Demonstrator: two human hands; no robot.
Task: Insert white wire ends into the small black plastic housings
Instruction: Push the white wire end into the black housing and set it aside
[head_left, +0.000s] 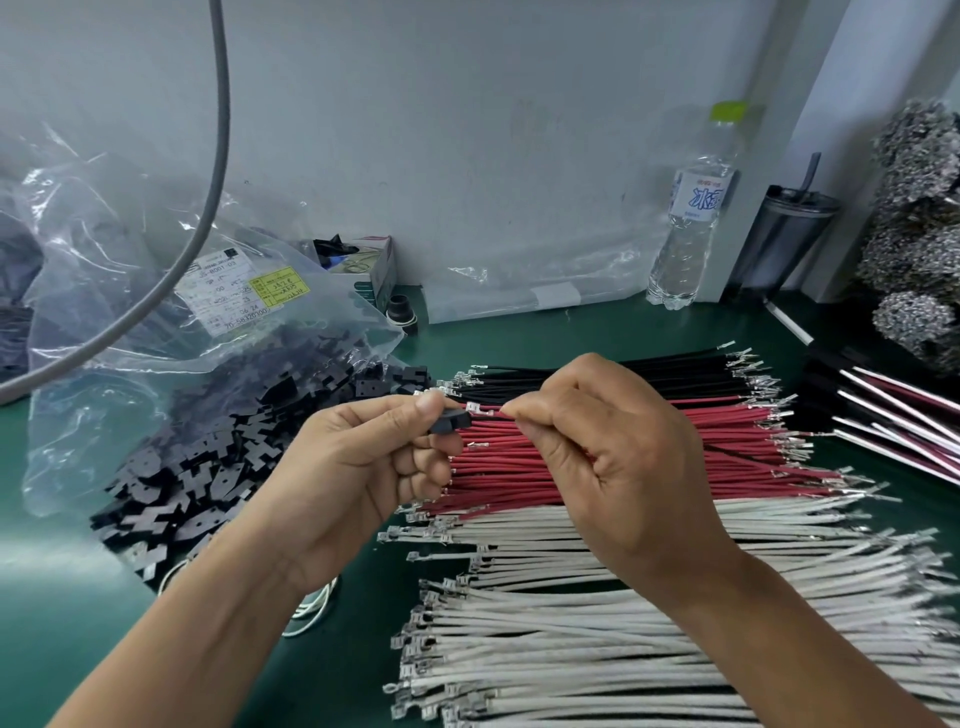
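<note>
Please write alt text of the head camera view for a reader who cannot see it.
The left hand pinches a small black housing while the right hand pinches a wire's metal end at its opening, above rows of black, red and white wires on a green table.

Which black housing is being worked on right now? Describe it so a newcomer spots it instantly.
Start at the heap of black housings spilling from the plastic bag. Just right of it, above the red wires, the left hand pinches one housing, the only one lifted off the mat.
</note>
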